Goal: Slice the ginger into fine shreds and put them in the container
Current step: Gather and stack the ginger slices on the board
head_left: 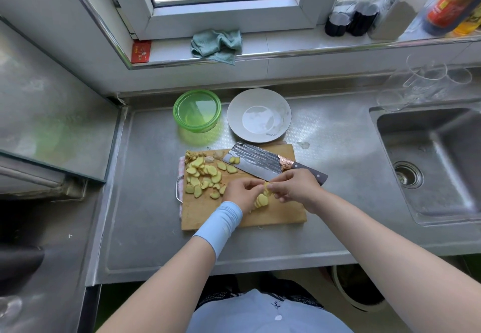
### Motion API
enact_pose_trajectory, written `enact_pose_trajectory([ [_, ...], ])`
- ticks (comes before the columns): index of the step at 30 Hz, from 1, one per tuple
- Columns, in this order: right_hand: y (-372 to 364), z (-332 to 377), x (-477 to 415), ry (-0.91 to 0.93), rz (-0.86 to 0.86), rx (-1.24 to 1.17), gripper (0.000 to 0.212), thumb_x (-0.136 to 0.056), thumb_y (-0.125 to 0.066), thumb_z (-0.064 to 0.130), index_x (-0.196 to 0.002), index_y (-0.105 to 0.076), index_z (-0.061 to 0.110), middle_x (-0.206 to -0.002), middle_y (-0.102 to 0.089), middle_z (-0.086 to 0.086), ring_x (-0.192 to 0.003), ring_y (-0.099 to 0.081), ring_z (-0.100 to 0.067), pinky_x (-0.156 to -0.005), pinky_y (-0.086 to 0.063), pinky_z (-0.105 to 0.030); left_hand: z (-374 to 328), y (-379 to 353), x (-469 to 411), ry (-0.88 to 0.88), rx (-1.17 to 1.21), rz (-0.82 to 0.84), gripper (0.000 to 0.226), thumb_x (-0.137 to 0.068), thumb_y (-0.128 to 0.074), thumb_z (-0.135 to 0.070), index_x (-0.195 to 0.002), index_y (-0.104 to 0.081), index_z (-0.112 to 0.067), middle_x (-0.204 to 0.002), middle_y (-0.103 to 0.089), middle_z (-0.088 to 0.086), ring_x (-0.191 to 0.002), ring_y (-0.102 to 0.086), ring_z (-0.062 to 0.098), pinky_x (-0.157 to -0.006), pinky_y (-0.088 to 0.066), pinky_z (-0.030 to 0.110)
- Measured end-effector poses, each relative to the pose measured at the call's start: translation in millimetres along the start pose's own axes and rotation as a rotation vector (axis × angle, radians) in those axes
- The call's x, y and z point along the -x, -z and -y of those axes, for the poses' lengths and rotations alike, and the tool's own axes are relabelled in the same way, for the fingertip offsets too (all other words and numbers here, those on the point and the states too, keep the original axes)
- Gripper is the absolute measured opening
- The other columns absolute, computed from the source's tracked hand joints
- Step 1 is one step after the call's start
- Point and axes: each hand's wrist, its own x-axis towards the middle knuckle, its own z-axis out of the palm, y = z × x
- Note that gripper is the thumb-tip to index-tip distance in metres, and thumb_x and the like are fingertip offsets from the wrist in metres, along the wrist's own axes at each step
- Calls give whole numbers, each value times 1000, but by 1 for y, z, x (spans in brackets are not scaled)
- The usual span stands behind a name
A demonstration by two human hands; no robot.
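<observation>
A wooden cutting board (281, 215) lies on the steel counter. Yellow ginger slices (204, 176) are scattered over its left half. Between my hands stands a small stack of ginger slices (261, 200). My left hand (240, 192) and my right hand (294, 189) both pinch slices at the top of that stack. A cleaver (253, 161) lies flat across the board's far edge, its dark handle behind my right hand, with a slice or two on the blade. The green container (197, 110) stands open behind the board.
A white plate (259, 115) sits right of the green container. The sink (437, 161) is at the right, with clear glass cups (421, 80) behind it. A green cloth (217, 44) and bottles (351, 23) sit on the window sill. A glass stove top (52, 114) lies left.
</observation>
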Motion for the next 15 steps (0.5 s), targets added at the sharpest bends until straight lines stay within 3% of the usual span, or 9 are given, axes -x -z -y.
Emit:
enact_pose_trajectory([
  [6,5,2,-6,-15,26,35,13,-83,-78,1,-92,-69,1,-69,-68,-11,-55,-62,-19,-50,-51,-26,-9,1,0,35,-41,-162,8,-84,-70,-19,-85,-75,-26,-81,-71,-13,-77,-64,2,-76,-48,17],
  [11,-10,-19,-6,-89,55,45,18,-88,-74,4,-105,-67,-1,-65,-67,-8,-50,-57,-14,-44,-46,-21,-1,-11,13,75,-67,-193,11,-84,-67,-18,-86,-76,-24,-78,-69,-12,-72,-62,2,-74,-47,17],
  [15,-12,-26,-12,-151,-4,19,20,-89,-72,3,-108,-66,-3,-61,-61,-10,-47,-50,-15,-39,-43,-21,13,-9,11,2,-127,-163,12,-87,-68,-20,-94,-77,-24,-88,-72,-12,-82,-63,5,-82,-48,19],
])
